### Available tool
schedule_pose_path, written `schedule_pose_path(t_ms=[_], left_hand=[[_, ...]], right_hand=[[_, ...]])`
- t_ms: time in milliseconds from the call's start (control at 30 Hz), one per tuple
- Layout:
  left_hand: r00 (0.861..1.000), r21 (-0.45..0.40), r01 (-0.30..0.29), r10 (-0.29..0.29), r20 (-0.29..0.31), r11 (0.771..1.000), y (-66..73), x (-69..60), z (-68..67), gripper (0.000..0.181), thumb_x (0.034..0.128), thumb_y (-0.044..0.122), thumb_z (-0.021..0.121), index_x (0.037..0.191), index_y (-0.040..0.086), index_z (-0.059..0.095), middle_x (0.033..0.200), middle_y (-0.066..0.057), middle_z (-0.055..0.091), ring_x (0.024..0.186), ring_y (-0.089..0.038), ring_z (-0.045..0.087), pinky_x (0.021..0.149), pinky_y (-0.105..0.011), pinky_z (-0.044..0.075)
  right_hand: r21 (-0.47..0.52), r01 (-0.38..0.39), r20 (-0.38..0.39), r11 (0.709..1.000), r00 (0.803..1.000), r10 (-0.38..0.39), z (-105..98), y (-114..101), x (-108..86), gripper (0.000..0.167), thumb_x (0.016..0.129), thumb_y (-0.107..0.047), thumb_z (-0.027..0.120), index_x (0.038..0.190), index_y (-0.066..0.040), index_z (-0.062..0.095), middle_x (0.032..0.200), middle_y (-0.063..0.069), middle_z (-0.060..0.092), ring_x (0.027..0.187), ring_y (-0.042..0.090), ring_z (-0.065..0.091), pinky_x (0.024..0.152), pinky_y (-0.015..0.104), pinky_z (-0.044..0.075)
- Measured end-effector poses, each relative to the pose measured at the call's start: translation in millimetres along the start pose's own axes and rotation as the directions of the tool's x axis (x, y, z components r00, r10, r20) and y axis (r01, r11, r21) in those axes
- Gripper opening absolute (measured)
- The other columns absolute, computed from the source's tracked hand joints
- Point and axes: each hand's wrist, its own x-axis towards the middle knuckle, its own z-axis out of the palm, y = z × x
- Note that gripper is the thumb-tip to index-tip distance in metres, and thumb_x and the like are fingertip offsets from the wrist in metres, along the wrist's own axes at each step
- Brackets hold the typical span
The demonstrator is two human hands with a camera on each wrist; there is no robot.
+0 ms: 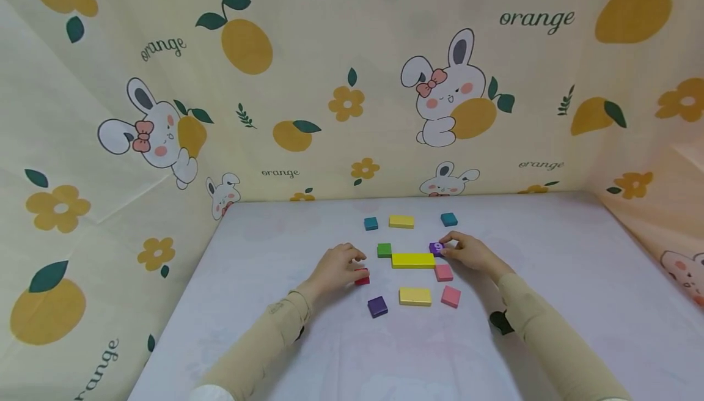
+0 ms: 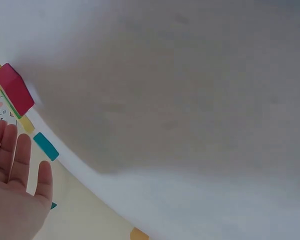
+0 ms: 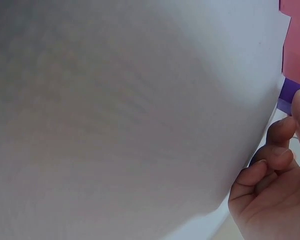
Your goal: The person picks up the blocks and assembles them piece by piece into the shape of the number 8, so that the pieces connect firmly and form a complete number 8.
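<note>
My right hand (image 1: 467, 252) pinches a purple block (image 1: 436, 249) with thumb and index finger at the right end of a long yellow block (image 1: 412, 260). In the right wrist view its thumb touches the purple block (image 3: 290, 91) and the other fingers curl in. My left hand (image 1: 337, 269) hovers at a red block (image 1: 362, 280), its thumb over the block's top. The left wrist view has its fingers loosely extended, apart from the red block (image 2: 14, 90); the thumb is hidden there. A green block (image 1: 384, 250) touches the yellow block's left end, and a pink block (image 1: 443, 273) its right end.
Farther back lie a teal block (image 1: 371, 224), a pale yellow block (image 1: 401, 222) and another teal block (image 1: 448, 219). Nearer are a dark purple block (image 1: 377, 307), a pale yellow block (image 1: 415, 296) and a pink block (image 1: 451, 296). A printed curtain (image 1: 352, 34) surrounds the white table (image 1: 418, 358).
</note>
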Motion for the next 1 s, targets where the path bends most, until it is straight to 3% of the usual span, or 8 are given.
schedule_pose_path(t_ms=[167,333,633,1000], left_hand=[[0.999,0.065,-0.022,0.021,0.029,0.998,-3.3,-7.2,-1.6,0.036,0.0824,0.038,0.068,0.109,0.014,0.066,0.103,0.000,0.064,0.096,-0.015,0.056,0.088,-0.034,0.045],[0.999,0.113,-0.050,0.048,0.019,0.992,-8.5,-12.3,-0.8,0.038,0.0810,0.042,0.068,0.107,0.014,0.066,0.100,0.000,0.064,0.093,-0.014,0.057,0.084,-0.033,0.045],[0.999,0.136,-0.044,0.043,0.011,0.990,-16.0,-18.0,-1.6,0.033,0.0800,0.041,0.069,0.100,0.015,0.067,0.096,0.001,0.063,0.092,-0.015,0.057,0.081,-0.035,0.045],[0.999,0.113,-0.050,0.051,-0.006,0.992,-11.3,-16.2,0.9,0.025,0.0798,0.034,0.071,0.097,0.016,0.068,0.093,0.003,0.065,0.088,-0.013,0.058,0.080,-0.034,0.044]], right_hand=[[0.005,0.000,0.001,1.000,1.000,0.000,0.1,1.3,0.6,0.033,0.093,-0.028,0.055,0.122,-0.012,0.053,0.113,0.018,0.055,0.093,0.028,0.048,0.076,0.033,0.043],[0.008,-0.005,0.005,1.000,1.000,0.005,1.8,3.6,2.4,0.033,0.093,-0.030,0.056,0.122,-0.013,0.054,0.112,0.017,0.055,0.092,0.027,0.048,0.075,0.031,0.043],[-0.007,0.001,-0.002,1.000,1.000,-0.001,1.0,4.7,2.7,0.034,0.093,-0.030,0.055,0.122,-0.014,0.053,0.114,0.017,0.056,0.092,0.027,0.049,0.075,0.033,0.043],[0.018,-0.012,0.009,1.000,1.000,0.012,0.3,3.8,1.7,0.033,0.092,-0.030,0.056,0.121,-0.013,0.053,0.108,0.016,0.056,0.089,0.026,0.048,0.071,0.029,0.041]])
